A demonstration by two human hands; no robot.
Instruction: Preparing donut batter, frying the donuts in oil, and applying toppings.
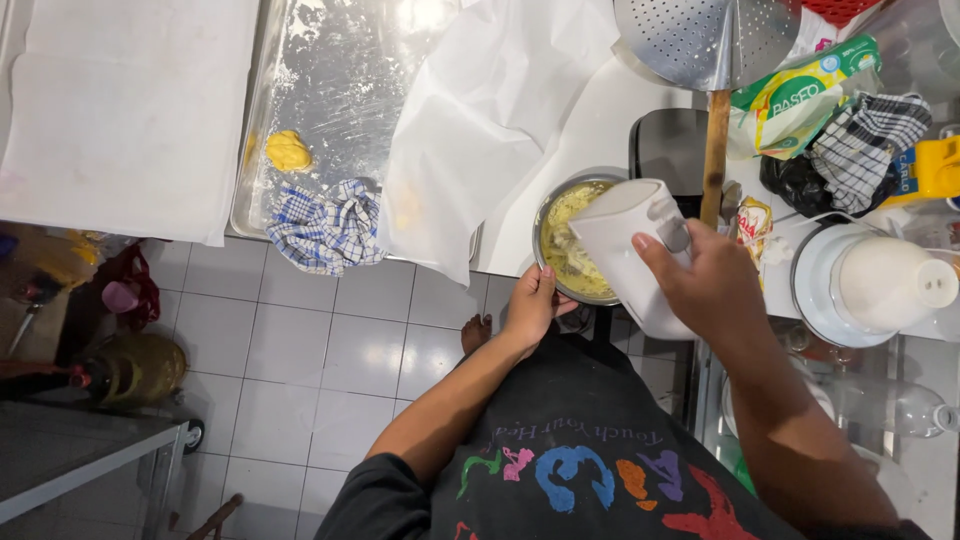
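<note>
My right hand (pixel 708 285) grips a white electric hand mixer (pixel 622 240) held over a round metal bowl (pixel 546 225) of yellow batter (pixel 566 240). My left hand (pixel 533 303) holds the bowl's near rim at the edge of the counter. The mixer's body hides its beaters and much of the bowl.
A metal tray (pixel 335 95) carries a lump of yellow dough (pixel 288 151) and a checked blue cloth (pixel 325 226). White paper sheets (pixel 490 110) cover the counter. A perforated metal strainer (pixel 705 35), food packets (pixel 800 95), a checked cloth (pixel 868 140) and a white appliance (pixel 870 285) crowd the right. Tiled floor (pixel 300 360) lies below.
</note>
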